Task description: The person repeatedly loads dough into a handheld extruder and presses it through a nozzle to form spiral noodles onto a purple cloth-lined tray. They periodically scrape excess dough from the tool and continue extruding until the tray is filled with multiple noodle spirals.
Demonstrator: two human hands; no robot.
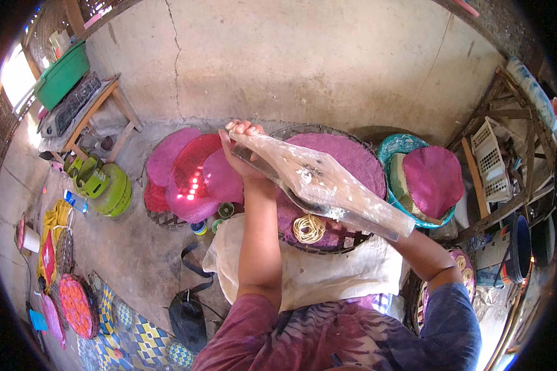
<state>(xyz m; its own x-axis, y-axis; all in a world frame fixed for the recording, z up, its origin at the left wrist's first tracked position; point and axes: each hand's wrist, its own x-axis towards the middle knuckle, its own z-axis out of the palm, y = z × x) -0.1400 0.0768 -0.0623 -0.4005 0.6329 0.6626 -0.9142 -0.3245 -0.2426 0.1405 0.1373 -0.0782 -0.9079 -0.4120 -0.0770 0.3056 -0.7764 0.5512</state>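
A cloudy, see-through plastic bag (328, 176) with white flecks stretches slantwise in front of me. My left hand (244, 137) has its fingers curled over the bag's upper left end. At the lower right end, my right forearm (424, 250) runs into the plastic; the fingers of that hand cannot be made out through it. Below the bag, large round magenta sheets (343, 148) lie on a round woven tray (346, 247). A bundle of thin, pale yellow loops (309, 229) rests on them. Pale cloth (309, 269) covers my lap.
More magenta and red sheets (195, 157) lie at the left on another woven tray. On the right stands a teal basin (393, 148) holding a magenta sheet. Green gas cylinders (108, 188), a bench with a green tub (65, 74), a wooden rack (486, 216) and a black bag (187, 318) surround me.
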